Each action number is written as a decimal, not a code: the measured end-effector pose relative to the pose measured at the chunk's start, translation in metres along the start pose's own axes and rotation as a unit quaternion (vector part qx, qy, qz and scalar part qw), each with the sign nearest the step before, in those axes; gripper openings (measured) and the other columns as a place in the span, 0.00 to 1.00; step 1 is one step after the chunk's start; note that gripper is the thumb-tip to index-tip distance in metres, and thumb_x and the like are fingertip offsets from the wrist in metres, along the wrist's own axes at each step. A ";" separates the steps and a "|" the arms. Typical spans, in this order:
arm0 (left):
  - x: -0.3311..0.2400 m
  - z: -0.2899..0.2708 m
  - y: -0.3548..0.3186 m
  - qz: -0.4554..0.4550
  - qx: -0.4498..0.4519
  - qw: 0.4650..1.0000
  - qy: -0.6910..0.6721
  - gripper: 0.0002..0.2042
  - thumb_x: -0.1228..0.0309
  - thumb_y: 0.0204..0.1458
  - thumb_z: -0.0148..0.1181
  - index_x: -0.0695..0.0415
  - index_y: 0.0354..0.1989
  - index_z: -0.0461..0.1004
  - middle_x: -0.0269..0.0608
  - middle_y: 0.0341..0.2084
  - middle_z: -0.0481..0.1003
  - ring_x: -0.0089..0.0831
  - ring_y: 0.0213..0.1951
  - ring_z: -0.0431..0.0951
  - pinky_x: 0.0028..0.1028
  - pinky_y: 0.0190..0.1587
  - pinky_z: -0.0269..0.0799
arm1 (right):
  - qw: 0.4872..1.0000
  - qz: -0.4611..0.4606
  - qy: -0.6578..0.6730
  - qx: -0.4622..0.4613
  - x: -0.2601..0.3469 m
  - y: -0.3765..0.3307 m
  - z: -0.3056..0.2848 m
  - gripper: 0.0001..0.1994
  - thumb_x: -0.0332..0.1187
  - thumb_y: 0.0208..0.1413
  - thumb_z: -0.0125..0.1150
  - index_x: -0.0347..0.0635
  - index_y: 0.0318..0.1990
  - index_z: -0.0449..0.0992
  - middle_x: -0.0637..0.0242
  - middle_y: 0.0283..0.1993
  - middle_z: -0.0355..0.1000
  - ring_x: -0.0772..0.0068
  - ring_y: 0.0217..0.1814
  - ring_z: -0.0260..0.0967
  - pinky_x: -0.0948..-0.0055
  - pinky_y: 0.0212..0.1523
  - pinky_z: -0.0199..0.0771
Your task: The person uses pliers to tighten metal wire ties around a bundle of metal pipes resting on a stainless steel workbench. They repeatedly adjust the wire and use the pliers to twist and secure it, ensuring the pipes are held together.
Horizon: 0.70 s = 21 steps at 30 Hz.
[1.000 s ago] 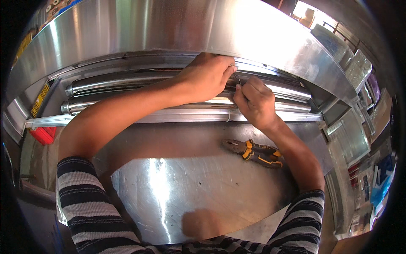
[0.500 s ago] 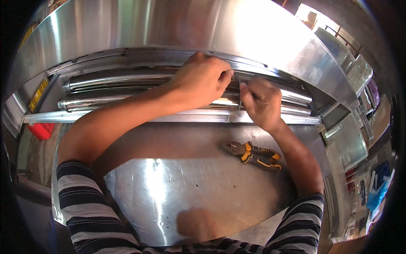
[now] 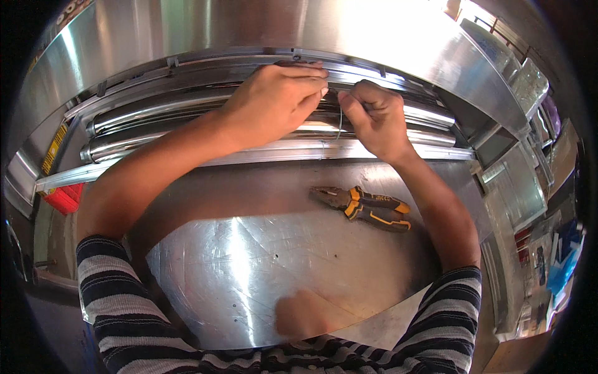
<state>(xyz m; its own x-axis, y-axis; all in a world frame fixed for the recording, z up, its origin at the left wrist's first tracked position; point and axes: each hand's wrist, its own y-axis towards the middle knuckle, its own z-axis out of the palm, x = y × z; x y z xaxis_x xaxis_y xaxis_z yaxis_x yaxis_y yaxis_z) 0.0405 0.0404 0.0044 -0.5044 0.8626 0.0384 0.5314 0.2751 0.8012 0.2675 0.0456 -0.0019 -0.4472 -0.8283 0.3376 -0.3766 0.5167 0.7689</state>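
Observation:
Two shiny metal tubes (image 3: pixel 152 136) lie side by side in a long metal channel across the far side. A thin wire (image 3: pixel 340 124) loops over the front tube and the channel's front rail (image 3: pixel 230 158). My right hand (image 3: pixel 377 118) is closed, thumb against bent fingers, at the wire's upper end. Over the tubes, my left hand (image 3: pixel 274 100) reaches in from the left, its fingers stretched out and apart from the thumb tip, just left of the wire. Pliers (image 3: pixel 364 207) with black and yellow handles lie on the metal sheet in front of the channel.
A metal sheet (image 3: pixel 205 268) spreads before me, and a tall curved metal panel (image 3: pixel 237 25) rises behind the tubes. A red object (image 3: pixel 63 198) and a yellow-black strip (image 3: pixel 55 148) are at the left. Clear plastic-wrapped items (image 3: pixel 531 87) and metal profiles (image 3: pixel 514 181) crowd the right.
My left fingers have straightened and come away from the pinch beside the wire. My right hand remains closed at the wire. The whole view has shifted slightly.

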 end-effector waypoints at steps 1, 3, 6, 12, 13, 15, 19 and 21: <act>0.000 -0.003 0.003 -0.031 0.031 0.999 -0.032 0.10 0.72 0.60 0.63 0.65 0.45 0.82 0.53 0.47 0.82 0.47 0.53 0.83 0.40 0.58 0.77 | 1.000 0.004 0.002 0.002 -0.001 -0.001 -0.001 0.13 0.29 0.60 0.66 0.32 0.25 0.76 0.56 0.21 0.71 0.67 0.21 0.67 0.66 0.26 0.68; 0.000 -0.015 0.011 -0.097 0.107 0.986 -0.086 0.09 0.72 0.60 0.64 0.65 0.44 0.81 0.52 0.46 0.83 0.46 0.57 0.81 0.38 0.58 0.75 | 1.000 -0.021 0.004 -0.009 -0.002 -0.001 0.000 0.11 0.28 0.59 0.66 0.32 0.25 0.76 0.54 0.22 0.71 0.65 0.21 0.67 0.66 0.27 0.69; 0.014 -0.017 0.020 -0.044 0.158 0.982 -0.090 0.09 0.71 0.60 0.64 0.64 0.42 0.79 0.50 0.46 0.82 0.46 0.58 0.80 0.39 0.57 0.75 | 0.999 -0.042 -0.003 -0.013 0.000 -0.001 0.001 0.09 0.26 0.58 0.64 0.32 0.26 0.76 0.52 0.24 0.72 0.58 0.23 0.70 0.63 0.28 0.71; 0.019 -0.014 0.032 -0.111 0.232 0.950 -0.178 0.08 0.73 0.62 0.61 0.63 0.46 0.75 0.44 0.49 0.79 0.40 0.52 0.80 0.36 0.55 0.73 | 0.997 -0.066 -0.026 -0.021 0.001 -0.004 0.002 0.09 0.26 0.57 0.64 0.33 0.26 0.74 0.53 0.24 0.71 0.53 0.24 0.70 0.59 0.28 0.71; 0.018 -0.011 0.030 -0.118 0.219 0.946 -0.209 0.08 0.74 0.62 0.60 0.63 0.47 0.76 0.44 0.49 0.79 0.39 0.51 0.80 0.35 0.54 0.74 | 0.996 -0.073 -0.041 -0.016 0.000 -0.005 0.002 0.10 0.26 0.56 0.65 0.33 0.25 0.73 0.53 0.24 0.71 0.53 0.24 0.70 0.59 0.28 0.71; 0.021 -0.008 0.030 -0.099 0.212 0.947 -0.221 0.08 0.76 0.62 0.59 0.64 0.48 0.76 0.44 0.48 0.78 0.38 0.50 0.80 0.35 0.53 0.74 | 0.993 -0.102 -0.059 -0.021 0.000 -0.006 0.002 0.10 0.25 0.55 0.65 0.34 0.25 0.72 0.54 0.24 0.70 0.54 0.24 0.70 0.59 0.27 0.71; 0.025 -0.001 0.027 -0.032 0.178 0.969 -0.168 0.08 0.80 0.59 0.58 0.65 0.46 0.78 0.46 0.45 0.78 0.41 0.48 0.80 0.36 0.51 0.75 | 0.988 -0.136 -0.070 -0.031 -0.001 -0.008 0.007 0.10 0.24 0.54 0.67 0.36 0.24 0.72 0.57 0.23 0.68 0.55 0.24 0.69 0.59 0.26 0.70; 0.025 0.004 0.024 -0.017 0.146 0.978 -0.147 0.08 0.81 0.58 0.58 0.66 0.44 0.78 0.47 0.42 0.79 0.44 0.46 0.81 0.37 0.49 0.76 | 0.987 -0.138 -0.085 -0.024 -0.002 -0.009 0.006 0.10 0.23 0.53 0.68 0.36 0.24 0.72 0.57 0.23 0.67 0.56 0.24 0.68 0.60 0.26 0.70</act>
<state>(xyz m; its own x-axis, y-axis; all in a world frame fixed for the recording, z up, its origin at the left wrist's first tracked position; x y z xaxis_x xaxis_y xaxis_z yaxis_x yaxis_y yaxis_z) 0.0434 0.0702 0.0224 -0.3307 0.9239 -0.1926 0.7117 0.3782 0.5920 0.2666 0.0437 -0.0126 -0.4652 -0.8850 0.0193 -0.4658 0.2633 0.8448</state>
